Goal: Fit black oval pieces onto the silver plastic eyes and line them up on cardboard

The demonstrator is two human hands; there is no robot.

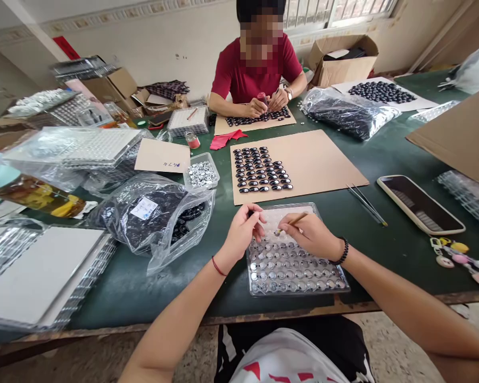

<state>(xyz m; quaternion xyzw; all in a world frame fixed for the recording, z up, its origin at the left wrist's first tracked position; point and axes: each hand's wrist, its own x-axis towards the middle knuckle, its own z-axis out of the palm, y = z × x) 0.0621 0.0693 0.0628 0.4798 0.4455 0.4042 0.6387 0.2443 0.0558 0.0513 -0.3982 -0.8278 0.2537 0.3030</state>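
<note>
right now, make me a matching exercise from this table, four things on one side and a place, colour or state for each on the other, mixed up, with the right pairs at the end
Column one
1. Tweezers
2. Thin tool
3. Clear tray
4. Cloth

Column two
A. Bright red
B. Between the brown board and the phone
C. Has rows of round compartments
D. Held in the right hand

Right pairs: 1-B, 2-D, 3-C, 4-A
</note>
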